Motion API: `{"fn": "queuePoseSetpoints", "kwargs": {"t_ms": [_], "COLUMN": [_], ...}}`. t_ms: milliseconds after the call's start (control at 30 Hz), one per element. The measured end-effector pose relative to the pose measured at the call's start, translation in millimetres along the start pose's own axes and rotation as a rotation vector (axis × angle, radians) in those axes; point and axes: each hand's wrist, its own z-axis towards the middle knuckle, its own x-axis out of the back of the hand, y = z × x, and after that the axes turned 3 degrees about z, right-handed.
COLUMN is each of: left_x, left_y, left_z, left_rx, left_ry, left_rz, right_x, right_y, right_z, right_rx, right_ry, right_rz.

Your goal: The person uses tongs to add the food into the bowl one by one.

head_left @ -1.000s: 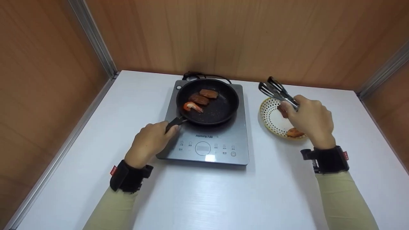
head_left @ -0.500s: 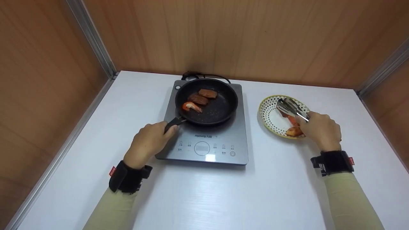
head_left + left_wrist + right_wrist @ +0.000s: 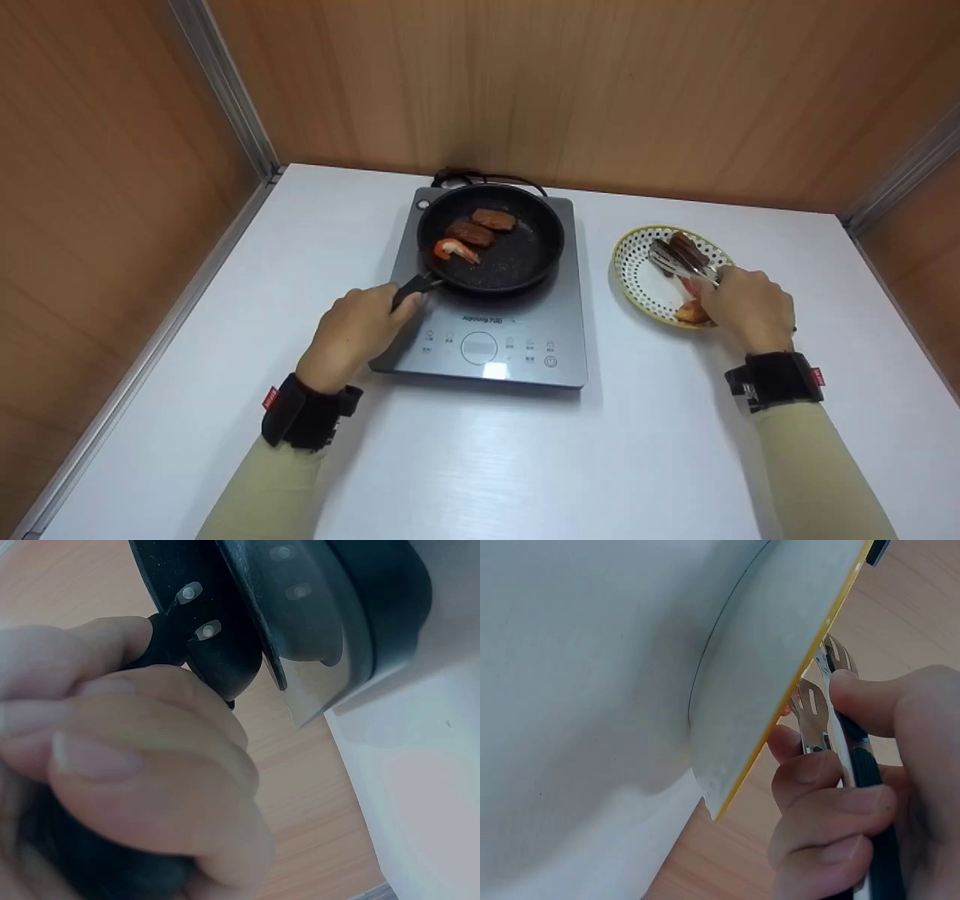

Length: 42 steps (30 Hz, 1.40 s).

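My left hand [image 3: 354,335] grips the black handle [image 3: 411,289] of a frying pan [image 3: 517,259]; the left wrist view shows fingers curled round it. Two brown pieces of meat [image 3: 471,232] and an orange-red shrimp [image 3: 456,250] lie in the pan. My right hand [image 3: 750,309] holds metal tongs [image 3: 670,259] with dark grips [image 3: 866,772]. Their slotted tips reach down into a dotted, yellow-rimmed plate [image 3: 636,279], right at a dark brown piece of meat [image 3: 688,247]. Nearer the hand, the plate also bears an orange-brown piece of food [image 3: 691,312] and a reddish piece, partly hidden by my fingers.
Under the pan is a grey induction cooker [image 3: 487,367] with a touch panel at its front. Its black cable [image 3: 517,178] runs behind, along the back edge of the white table [image 3: 480,465]. Wood-grain panels [image 3: 562,90] enclose the table at the back and both sides.
My right hand has lowered the tongs from above the plate's far side into the plate, shifting right and towards me. My left hand stays on the pan handle; the pan's contents have not moved.
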Motion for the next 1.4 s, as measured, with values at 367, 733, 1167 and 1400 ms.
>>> {"fn": "queuePoseSetpoints", "kwargs": {"t_ms": [367,733,1167,1400], "left_x": [1.1,-0.1,-0.6,0.6], "left_y": [0.2,-0.7,-0.6,1.3], "left_z": [-0.1,0.6,0.5,-0.7], "left_rx": [-0.010,-0.005,0.002,0.003], "left_ry": [0.007,0.002,0.012,0.004], "left_rz": [-0.014,-0.008,-0.003,-0.007], "right_x": [-2,-3,-3,4], "right_y": [-4,0,3,-4], "right_z": [-1.8,-2.4,-6.6,-11.3], "right_rx": [0.021,0.037,0.041,0.039], "right_ry": [0.000,-0.006,0.026,0.030], "right_rz": [0.007,0.009,0.021,0.041]}}
